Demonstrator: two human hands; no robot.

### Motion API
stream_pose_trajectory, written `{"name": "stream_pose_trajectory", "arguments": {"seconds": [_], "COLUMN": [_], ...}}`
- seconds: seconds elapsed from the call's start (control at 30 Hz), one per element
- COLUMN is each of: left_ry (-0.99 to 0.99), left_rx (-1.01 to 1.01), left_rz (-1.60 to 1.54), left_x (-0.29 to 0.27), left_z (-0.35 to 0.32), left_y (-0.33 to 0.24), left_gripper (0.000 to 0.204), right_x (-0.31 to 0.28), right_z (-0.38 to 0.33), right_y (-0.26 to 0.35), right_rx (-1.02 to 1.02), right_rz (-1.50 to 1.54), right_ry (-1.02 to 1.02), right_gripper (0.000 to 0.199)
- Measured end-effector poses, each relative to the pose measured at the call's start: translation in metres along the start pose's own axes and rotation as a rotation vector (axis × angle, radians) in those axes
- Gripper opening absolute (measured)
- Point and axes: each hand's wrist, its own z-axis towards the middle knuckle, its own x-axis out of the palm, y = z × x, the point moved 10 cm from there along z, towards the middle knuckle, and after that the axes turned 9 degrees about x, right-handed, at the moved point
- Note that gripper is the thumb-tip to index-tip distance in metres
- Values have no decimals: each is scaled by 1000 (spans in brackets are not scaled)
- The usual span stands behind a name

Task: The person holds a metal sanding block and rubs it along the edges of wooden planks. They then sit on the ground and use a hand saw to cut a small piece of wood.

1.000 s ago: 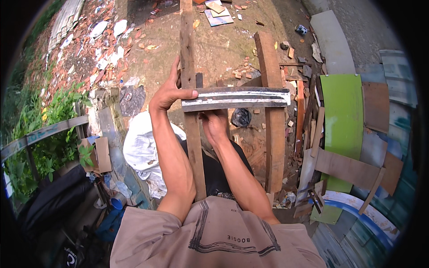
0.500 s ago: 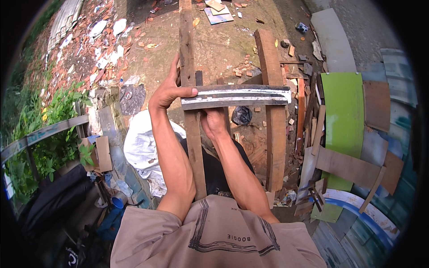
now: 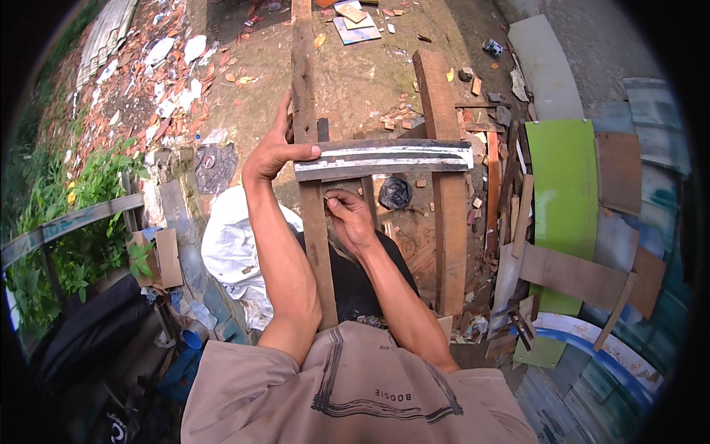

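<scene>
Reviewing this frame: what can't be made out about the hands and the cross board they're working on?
- Head view: what the right hand pinches is too small to tell.
- Head view: the left hand covers the cross board where it meets the long plank, so any fastening is hidden.
- Head view: the plank's near end is hidden behind the left forearm.

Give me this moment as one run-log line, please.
left hand: pressing cross plank | right hand: below plank, pinching something small | planks: crosswise on two long boards
</scene>
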Motion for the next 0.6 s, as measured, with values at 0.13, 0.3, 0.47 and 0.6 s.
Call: {"name": "stream_pose_trajectory", "arguments": {"seconds": [0.13,0.3,0.47,0.6], "left_ry": [3,10,5,-4], "left_rx": [10,35,27,14], "left_rz": [-8,-11,10,17], "left_x": [3,6,1,0], "left_z": [-1,0,1,0], "left_y": [-6,-8,-2,0], "left_gripper": [136,137,136,137], "right_x": [-11,10,11,16], "right_z": [17,46,54,50], "right_y": [2,25,28,32], "right_rx": [-46,-165,-185,-228], "right_rz": [123,94,34,-7], "right_ry": [-132,-146,-209,-197], "right_gripper": [17,24,33,31]}}
